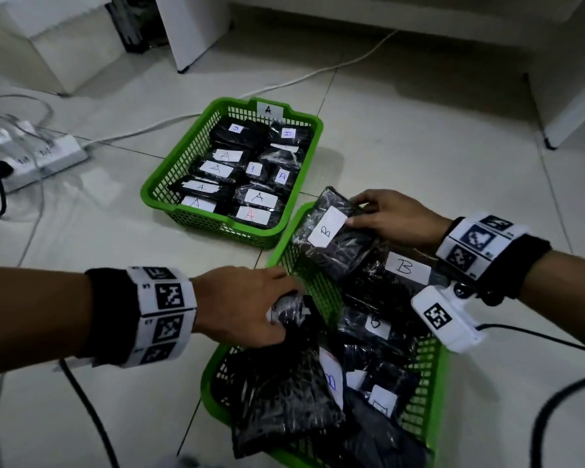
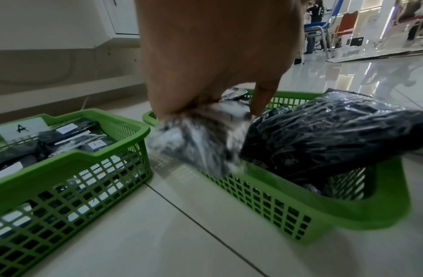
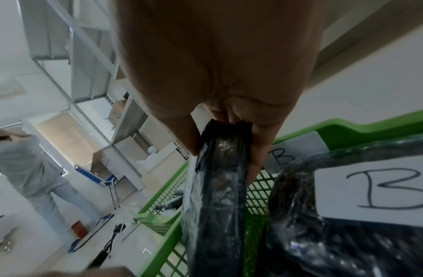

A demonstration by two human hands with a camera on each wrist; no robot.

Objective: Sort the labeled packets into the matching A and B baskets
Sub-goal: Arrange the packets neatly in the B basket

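Two green baskets stand on the floor. The far basket, tagged A, is packed with black packets labeled A, plus two at the back whose labels I cannot read. The near basket holds several black packets labeled B. My left hand grips the bunched end of a large black packet at the near basket's left rim; its label is hidden. My right hand pinches the edge of a B-labeled packet at the far end of that basket, seen edge-on in the right wrist view as a black packet.
A white power strip with plugs and cables lies on the tiled floor at left. White furniture stands behind the baskets. A person in grey stands farther off. Black cables trail from my wrists.
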